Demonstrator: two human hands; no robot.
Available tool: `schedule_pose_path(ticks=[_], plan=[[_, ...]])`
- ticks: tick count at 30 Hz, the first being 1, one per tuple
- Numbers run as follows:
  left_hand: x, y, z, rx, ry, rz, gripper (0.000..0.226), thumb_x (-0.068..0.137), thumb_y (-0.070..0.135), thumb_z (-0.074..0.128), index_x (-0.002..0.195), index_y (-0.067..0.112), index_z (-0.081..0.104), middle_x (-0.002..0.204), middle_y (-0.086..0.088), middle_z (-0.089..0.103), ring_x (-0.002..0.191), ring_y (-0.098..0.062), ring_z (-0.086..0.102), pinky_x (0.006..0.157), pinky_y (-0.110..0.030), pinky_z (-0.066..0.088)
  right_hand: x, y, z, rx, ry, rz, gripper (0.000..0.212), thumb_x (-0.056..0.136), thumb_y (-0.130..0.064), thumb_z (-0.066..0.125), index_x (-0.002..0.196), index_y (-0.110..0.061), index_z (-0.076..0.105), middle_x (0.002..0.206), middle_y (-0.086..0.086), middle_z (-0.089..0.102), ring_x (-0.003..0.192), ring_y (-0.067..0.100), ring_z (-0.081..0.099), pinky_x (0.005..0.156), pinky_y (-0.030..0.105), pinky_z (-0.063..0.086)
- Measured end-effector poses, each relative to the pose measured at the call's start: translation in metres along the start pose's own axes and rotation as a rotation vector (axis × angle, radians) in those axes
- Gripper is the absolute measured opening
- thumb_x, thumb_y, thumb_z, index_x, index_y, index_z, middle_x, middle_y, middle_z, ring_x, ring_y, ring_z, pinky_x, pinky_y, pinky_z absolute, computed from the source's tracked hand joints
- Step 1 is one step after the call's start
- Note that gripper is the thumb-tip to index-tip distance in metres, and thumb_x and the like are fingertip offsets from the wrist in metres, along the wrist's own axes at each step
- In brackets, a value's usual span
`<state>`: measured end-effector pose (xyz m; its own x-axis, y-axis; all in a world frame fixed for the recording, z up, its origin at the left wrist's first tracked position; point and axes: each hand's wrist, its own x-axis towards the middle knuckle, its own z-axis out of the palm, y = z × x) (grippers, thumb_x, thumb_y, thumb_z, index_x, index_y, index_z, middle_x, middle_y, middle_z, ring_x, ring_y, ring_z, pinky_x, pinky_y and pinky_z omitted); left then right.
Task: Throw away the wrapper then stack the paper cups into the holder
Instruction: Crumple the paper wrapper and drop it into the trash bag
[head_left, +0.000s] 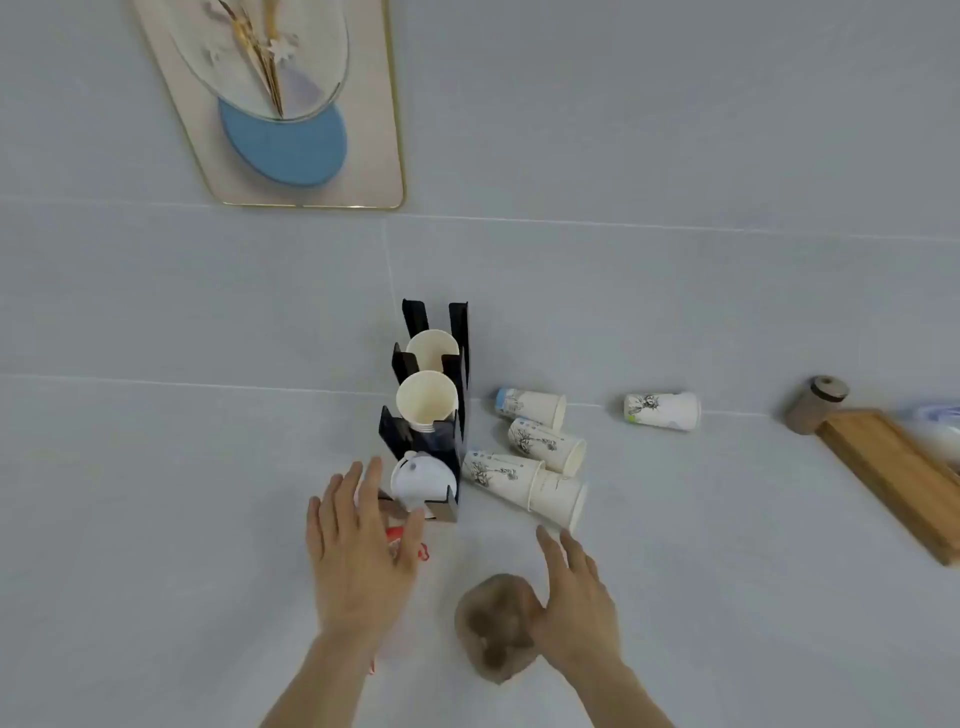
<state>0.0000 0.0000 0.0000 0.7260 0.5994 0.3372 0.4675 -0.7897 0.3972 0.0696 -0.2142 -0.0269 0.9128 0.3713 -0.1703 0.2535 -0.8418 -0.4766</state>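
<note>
In front of me the pale grey tabletop (727, 597) carries a black cup holder (457, 415) standing upright. Just to its right several paper cups (540, 447) lie on their sides in a loose cluster, one more cup (662, 410) lying apart. A wooden board (893, 478) lies at the right edge.

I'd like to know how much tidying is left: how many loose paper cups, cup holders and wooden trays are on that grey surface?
White printed paper cups lying on their sides: 5 (two of them nested)
Black slotted cup holder: 1
Long light-brown wooden tray: 1
Total: 7
</note>
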Motion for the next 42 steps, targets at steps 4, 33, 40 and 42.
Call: schedule_pose_path(ticks=[4,33,40,42], plan=[[-0.01,-0.041,0.014,0.031,-0.13,-0.14,0.076,0.086,0.048,0.061,0.15,0.016,0.036,0.149,-0.01,0.048,0.14,-0.033,0.04,0.119,-0.05,0.03,-0.003,-0.003,0.026,0.02,-0.118,0.157,0.071,0.097,-0.044,0.049,0.16,-0.035,0.018,0.162,-0.002,0.032,0.145,0.022,0.038,0.105,0.038,0.047],[0.038,-0.098,0.005,-0.945,-0.785,-0.574,0.018,0.1,0.011,0.056,0.098,0.021,0.071,0.103,-0.004,0.073,0.089,-0.015,0.071,0.064,-0.016,0.051,0.001,-0.134,0.092,1.222,-0.096,0.582,0.02,0.1,-0.017,0.058,0.107,-0.007,0.074,0.11,0.016,0.077,0.099,0.028,0.07,0.097,0.054,0.057],[0.05,-0.118,0.014,-0.789,-0.69,-0.362,0.016,0.1,0.019,0.055,0.1,0.028,0.069,0.1,0.013,0.067,0.083,0.002,0.069,0.061,-0.007,0.046,0.001,-0.136,0.1,1.291,-0.067,0.657,0.023,0.103,-0.01,0.054,0.117,0.003,0.066,0.111,0.022,0.077,0.098,0.036,0.073,0.071,0.04,0.061],[0.056,-0.133,0.022,-0.635,-0.456,-0.317,0.013,0.096,0.021,0.061,0.103,0.031,0.066,0.102,0.012,0.065,0.094,-0.011,0.069,0.071,-0.016,0.049,0.002,-0.135,0.103,1.257,-0.02,0.687,0.02,0.101,-0.009,0.057,0.114,0.003,0.065,0.112,0.024,0.076,0.098,0.037,0.073,0.067,0.038,0.062]])
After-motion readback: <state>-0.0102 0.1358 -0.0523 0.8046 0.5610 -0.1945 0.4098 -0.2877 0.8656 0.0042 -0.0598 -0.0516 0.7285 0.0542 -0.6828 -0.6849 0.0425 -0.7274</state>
